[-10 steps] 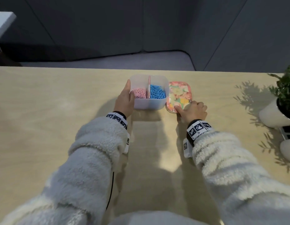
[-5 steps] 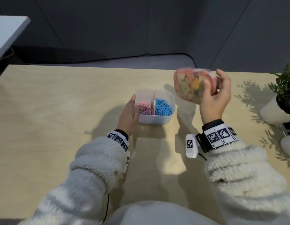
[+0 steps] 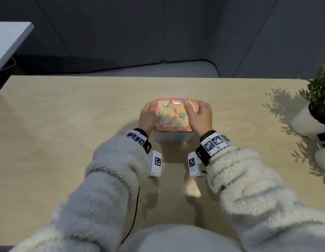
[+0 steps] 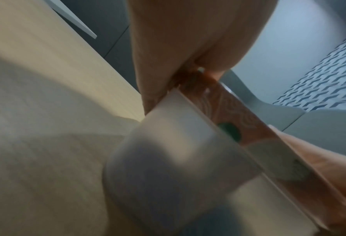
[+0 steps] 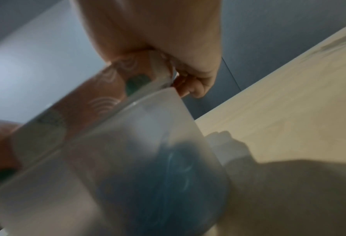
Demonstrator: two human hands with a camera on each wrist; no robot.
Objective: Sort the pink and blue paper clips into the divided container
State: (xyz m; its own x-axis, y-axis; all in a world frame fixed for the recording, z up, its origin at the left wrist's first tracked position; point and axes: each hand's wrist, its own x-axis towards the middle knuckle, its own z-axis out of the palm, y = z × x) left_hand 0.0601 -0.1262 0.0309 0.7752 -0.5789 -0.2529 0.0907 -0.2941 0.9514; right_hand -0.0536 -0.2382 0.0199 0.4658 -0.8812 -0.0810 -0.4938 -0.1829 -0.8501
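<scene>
A white divided container (image 3: 171,137) stands mid-table, and a pink floral lid (image 3: 171,115) lies on top of it and hides the inside. My left hand (image 3: 148,117) grips the lid's left edge. On the right edge my right hand (image 3: 200,117) holds the lid, thumb on top and fingers curled over the side. The left wrist view shows fingers (image 4: 158,79) pinching the lid (image 4: 238,111) above the container wall (image 4: 178,143). Through the frosted wall (image 5: 107,175) in the right wrist view, blue paper clips (image 5: 168,172) show dimly under the lid (image 5: 99,95). The pink clips are hidden.
A potted plant (image 3: 320,99) in a white pot (image 3: 307,122) stands at the table's right edge, with another white object (image 3: 323,159) just in front of it. A white tabletop corner (image 3: 8,42) juts in at upper left. A grey seat (image 3: 158,70) lies beyond the far edge.
My right hand picked the lid up from the table beside the container, lifted it and set it over the container. My left hand shifted from the container's side to the lid's left edge.
</scene>
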